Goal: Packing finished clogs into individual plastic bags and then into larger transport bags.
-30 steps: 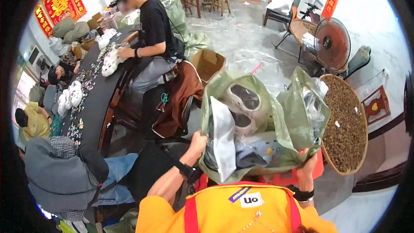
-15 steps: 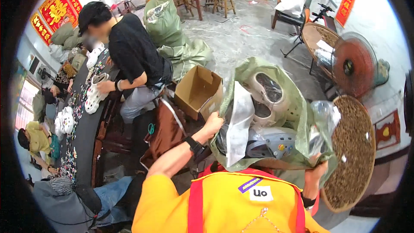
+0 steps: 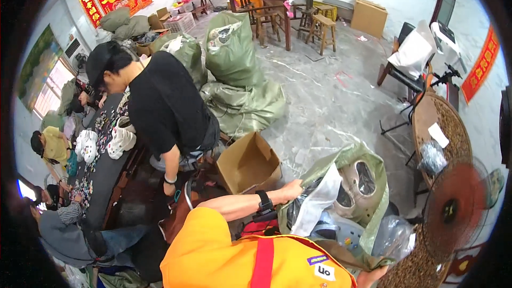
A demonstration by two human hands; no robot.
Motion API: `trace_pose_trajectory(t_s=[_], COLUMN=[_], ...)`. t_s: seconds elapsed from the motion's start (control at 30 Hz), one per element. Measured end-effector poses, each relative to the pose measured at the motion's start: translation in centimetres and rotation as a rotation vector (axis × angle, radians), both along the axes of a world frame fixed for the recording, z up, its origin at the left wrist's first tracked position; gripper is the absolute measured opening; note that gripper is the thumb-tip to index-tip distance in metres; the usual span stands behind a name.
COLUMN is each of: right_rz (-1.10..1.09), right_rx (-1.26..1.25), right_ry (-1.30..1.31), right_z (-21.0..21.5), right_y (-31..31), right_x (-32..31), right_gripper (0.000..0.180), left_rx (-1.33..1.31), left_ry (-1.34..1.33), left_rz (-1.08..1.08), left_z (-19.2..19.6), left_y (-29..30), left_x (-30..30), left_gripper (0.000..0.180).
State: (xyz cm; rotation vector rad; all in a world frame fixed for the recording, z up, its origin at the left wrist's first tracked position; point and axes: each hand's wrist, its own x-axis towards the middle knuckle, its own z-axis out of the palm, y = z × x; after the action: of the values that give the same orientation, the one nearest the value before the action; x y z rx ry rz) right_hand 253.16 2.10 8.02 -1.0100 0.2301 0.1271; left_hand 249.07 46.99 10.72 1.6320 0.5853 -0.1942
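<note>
A green woven sack stands open-mouthed in front of me. My left hand is closed on its left rim. At the lower right, my right hand is partly hidden by the sack and closed on its near edge. Inside lie beige clogs in clear wrapping and a blue-grey clog with small charms on it. A white flap hangs inside the sack's left side. Clear plastic bagging bulges at its right.
An open cardboard box sits beyond my left forearm. A person in black bends over a long dark table with white clogs and scattered charms. Full green sacks stand behind. A spinning fan and round trays are right.
My view has swung, so the sack and my hands sit lower and further right. The person in black has let go of the white clog and now reaches one arm down.
</note>
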Motion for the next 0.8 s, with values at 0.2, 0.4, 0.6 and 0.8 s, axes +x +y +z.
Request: trace_pose_trajectory(t_s=[0.2, 0.4, 0.6, 0.8], right_rz=[-0.11, -0.233, 0.03, 0.199], right_rx=[-0.296, -0.758, -0.284, -0.025], right_ry=[-0.173, -0.319, -0.123, 0.02], right_z=[4.4, 8.1, 11.1, 9.8], right_y=[7.7, 14.6, 23.0, 29.8], right_x=[6.7, 13.0, 21.7, 38.7], right_gripper=[0.027, 0.013, 0.013, 0.025], left_rx=[0.062, -0.022, 0.014, 0.014], left_ry=[0.013, -0.109, -0.093, -0.096], left_rz=[-0.016, 0.077, 0.223, 0.365], left_z=[-2.5, -0.9, 0.0, -2.4], left_y=[6.4, 11.9, 16.7, 21.3], left_x=[8.1, 14.3, 20.1, 28.8], left_gripper=[0.03, 0.034, 0.035, 0.032])
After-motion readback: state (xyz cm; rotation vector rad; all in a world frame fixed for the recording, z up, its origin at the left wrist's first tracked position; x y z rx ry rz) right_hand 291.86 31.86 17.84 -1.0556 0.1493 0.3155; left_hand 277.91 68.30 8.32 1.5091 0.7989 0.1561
